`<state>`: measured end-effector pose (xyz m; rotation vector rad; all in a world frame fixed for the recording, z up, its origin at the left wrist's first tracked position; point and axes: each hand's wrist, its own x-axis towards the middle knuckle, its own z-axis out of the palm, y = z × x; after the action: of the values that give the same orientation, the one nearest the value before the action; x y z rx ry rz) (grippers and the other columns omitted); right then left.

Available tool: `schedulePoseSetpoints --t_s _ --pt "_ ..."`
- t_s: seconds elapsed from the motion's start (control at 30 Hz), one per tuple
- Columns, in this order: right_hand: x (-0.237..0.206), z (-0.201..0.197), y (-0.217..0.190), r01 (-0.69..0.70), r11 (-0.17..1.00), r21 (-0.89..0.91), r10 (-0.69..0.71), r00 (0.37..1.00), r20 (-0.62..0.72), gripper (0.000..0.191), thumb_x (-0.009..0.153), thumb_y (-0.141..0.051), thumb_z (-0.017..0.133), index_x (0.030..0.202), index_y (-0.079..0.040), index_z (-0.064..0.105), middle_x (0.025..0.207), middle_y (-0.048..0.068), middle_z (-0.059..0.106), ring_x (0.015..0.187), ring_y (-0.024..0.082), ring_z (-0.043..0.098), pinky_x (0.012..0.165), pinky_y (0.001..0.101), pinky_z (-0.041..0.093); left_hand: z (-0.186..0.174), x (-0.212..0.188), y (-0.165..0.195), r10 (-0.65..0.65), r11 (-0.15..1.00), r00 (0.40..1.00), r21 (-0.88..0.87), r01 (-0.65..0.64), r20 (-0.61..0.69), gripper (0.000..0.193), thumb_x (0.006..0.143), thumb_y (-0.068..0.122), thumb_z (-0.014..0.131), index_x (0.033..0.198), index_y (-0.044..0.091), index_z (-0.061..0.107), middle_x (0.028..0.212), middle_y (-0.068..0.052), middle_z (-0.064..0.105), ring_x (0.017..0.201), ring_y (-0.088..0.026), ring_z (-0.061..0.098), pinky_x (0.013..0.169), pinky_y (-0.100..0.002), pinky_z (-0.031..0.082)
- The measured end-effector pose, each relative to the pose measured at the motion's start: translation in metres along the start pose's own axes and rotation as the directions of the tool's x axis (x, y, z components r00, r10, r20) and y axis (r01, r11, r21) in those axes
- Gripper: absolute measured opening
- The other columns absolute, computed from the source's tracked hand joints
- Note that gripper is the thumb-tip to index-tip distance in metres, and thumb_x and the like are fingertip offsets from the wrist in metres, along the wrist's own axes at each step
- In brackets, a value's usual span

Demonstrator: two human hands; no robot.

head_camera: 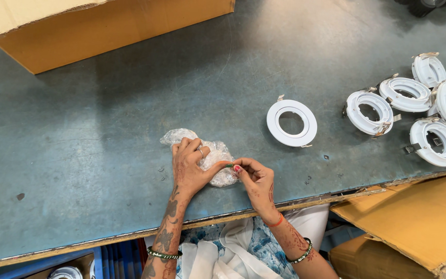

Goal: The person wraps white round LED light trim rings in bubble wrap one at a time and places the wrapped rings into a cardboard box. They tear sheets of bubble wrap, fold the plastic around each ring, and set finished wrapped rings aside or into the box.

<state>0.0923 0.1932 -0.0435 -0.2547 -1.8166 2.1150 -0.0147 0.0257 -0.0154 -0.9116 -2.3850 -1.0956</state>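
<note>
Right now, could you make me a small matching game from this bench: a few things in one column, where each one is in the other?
Things:
1. clear plastic bag
2. lone white ring
3. cluster of white rings
4. cardboard box

Places:
A. far right of the bench
B. under both hands
C. top left corner
D. alone at mid-bench

Pairs: 1-B, 2-D, 3-A, 4-C

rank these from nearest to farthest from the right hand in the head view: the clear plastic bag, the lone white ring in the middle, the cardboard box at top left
1. Clear plastic bag: touching the right hand, just to its left, under the left hand.
2. Lone white ring: up and to the right of the hand, flat on the table.
3. Cardboard box: far corner, up and left.
</note>
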Motion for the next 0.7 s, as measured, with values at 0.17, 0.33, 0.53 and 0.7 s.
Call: schedulePoseSetpoints --t_s 0.17,0.33,0.53,0.7 --pt "0.000 0.003 -0.011 -0.050 0.999 -0.002 0.051 0.999 0.016 0.024 0.097 0.002 0.062 0.118 0.004 0.072 0.102 0.004 0.074 0.090 0.006 0.066 0.078 0.0204 0.054 0.000 -0.001 0.000 0.008 1.000 1.000 -0.016 -0.008 0.004 0.049 0.064 0.052 0.091 0.074 0.008 0.071 0.082 -0.001 0.057 0.088 -0.022 0.052 0.085 -0.041 0.036" --pt "-0.001 0.001 -0.016 -0.022 0.994 -0.108 0.029 0.998 0.064 0.019 0.098 0.002 0.065 0.113 0.005 0.076 0.094 0.003 0.073 0.081 0.004 0.061 0.070 0.0182 0.047 -0.001 -0.001 -0.001 0.011 0.997 1.000 -0.072 -0.009 0.025 0.047 0.063 0.049 0.092 0.073 0.009 0.068 0.083 -0.001 0.057 0.088 -0.022 0.052 0.086 -0.041 0.036" --pt "0.002 -0.007 -0.008 -0.081 0.996 -0.028 0.084 0.990 0.112 0.019 0.096 0.002 0.065 0.112 0.005 0.075 0.087 0.000 0.072 0.077 0.001 0.059 0.065 0.0163 0.045 -0.004 0.000 -0.002 0.011 0.994 0.999 -0.111 -0.007 0.038 0.052 0.060 0.050 0.093 0.068 0.008 0.063 0.080 -0.002 0.054 0.087 -0.023 0.051 0.084 -0.040 0.036" --pt "0.003 -0.013 -0.001 -0.086 0.996 -0.021 0.088 0.988 0.127 0.018 0.096 0.001 0.067 0.112 0.006 0.076 0.087 0.001 0.072 0.075 0.002 0.058 0.064 0.0167 0.044 -0.003 0.000 -0.002 0.022 0.991 0.999 -0.131 -0.018 0.032 0.050 0.061 0.049 0.093 0.069 0.010 0.063 0.080 -0.001 0.054 0.087 -0.023 0.051 0.083 -0.040 0.035"
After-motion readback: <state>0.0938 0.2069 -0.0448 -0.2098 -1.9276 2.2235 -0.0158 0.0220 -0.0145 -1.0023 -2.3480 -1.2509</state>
